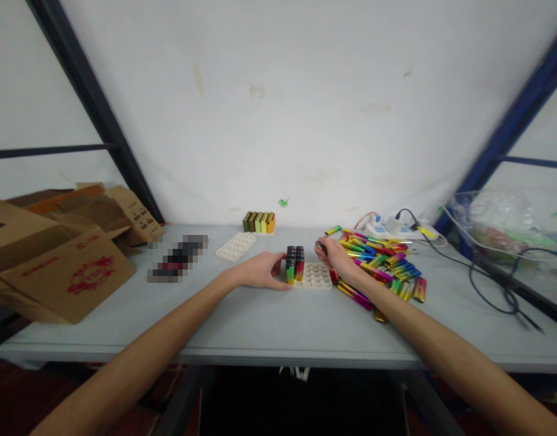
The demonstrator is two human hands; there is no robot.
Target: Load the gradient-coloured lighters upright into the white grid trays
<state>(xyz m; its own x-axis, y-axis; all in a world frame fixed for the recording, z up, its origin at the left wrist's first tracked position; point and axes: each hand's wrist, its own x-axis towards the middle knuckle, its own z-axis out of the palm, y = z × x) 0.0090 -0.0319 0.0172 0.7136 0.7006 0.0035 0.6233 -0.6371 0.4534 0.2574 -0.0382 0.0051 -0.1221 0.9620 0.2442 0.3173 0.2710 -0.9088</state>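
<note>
A white holed tray [318, 276] lies on the table, with two rows of upright lighters [295, 261], black-topped and shiny green and red, in its left end. My left hand [262, 270] curves around that end, its thumb at the near corner and its fingers behind. Over the tray's far right part, my right hand [333, 255] is closed in a pinch on a lighter [322, 245]; only a dark end shows, the rest being covered by the fingers. To the right of the tray spreads a loose pile of shiny multicoloured lighters [373, 259].
A second white tray [236, 247] lies farther left. Behind it stands a block of yellow and green lighters [259, 222]. Cardboard boxes [78, 260] fill the left side. A power strip [390, 229], black cable [471, 284] and plastic bag [510, 224] are at the right.
</note>
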